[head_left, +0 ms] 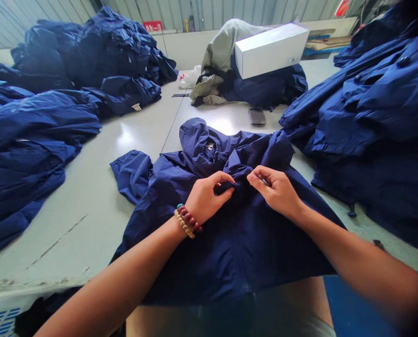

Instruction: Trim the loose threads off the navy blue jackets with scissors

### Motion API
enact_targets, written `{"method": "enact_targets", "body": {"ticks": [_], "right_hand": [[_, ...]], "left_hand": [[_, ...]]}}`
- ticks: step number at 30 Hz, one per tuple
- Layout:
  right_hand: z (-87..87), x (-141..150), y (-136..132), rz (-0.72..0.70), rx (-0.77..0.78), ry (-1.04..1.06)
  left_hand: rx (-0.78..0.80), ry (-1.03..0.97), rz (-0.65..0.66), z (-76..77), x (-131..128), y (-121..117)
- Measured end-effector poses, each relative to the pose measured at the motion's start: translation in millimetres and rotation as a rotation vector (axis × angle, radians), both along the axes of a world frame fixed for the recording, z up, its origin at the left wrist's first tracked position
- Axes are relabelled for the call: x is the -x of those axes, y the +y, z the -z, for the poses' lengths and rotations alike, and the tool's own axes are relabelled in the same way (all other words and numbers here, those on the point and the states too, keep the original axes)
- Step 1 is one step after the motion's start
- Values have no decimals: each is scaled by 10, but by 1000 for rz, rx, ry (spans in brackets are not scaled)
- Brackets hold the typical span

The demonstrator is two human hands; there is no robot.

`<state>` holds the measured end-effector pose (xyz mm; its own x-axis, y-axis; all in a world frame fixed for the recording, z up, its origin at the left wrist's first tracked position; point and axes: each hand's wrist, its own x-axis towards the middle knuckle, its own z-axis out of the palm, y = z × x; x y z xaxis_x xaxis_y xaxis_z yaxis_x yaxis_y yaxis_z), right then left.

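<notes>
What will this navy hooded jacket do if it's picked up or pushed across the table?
The navy hooded jacket will probably hang floppy, judging by its soft creases and bunched hood. Its thin, nylon-like fabric suggests it's light for its size. It may also slide fairly easily, since the table has a smooth, glossy surface.

Left forearm and right forearm angle inward from the lower corners. Left hand and right hand are palm-down and just apart, each thumb pinched against curled fingers (left wrist wears a beaded bracelet).
</notes>
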<state>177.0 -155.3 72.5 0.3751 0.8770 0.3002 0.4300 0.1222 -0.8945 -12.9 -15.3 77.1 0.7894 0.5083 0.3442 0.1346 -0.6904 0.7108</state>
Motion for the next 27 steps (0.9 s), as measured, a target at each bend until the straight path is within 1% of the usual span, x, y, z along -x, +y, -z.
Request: {"method": "enact_targets", "body": {"ticks": [5,8,13,16,19,22,24,27], "right_hand": [[55,-4,21,-20,4,-165],[124,-6,40,0,-28,-209],[269,12,42,71,-72,-269],[295,22,28,66,-81,-363],[236,65,-12,91,-68,-417],[121,207,-138,128,-44,-374],[40,367,-304,106,-33,-315],[-36,660,-662,24,-18,-264]], "left_hand": [[-65,28,-15,32,-11,32],[-92,44,-22,58,-21,39],[-138,66,-74,78,-19,0],[-199,80,-71,62,6,-47],[-289,95,-28,33,53,-119],[-323,100,23,18,123,-208],[-278,83,42,27,189,-270],[-165,51,13,64,323,-369]]}}
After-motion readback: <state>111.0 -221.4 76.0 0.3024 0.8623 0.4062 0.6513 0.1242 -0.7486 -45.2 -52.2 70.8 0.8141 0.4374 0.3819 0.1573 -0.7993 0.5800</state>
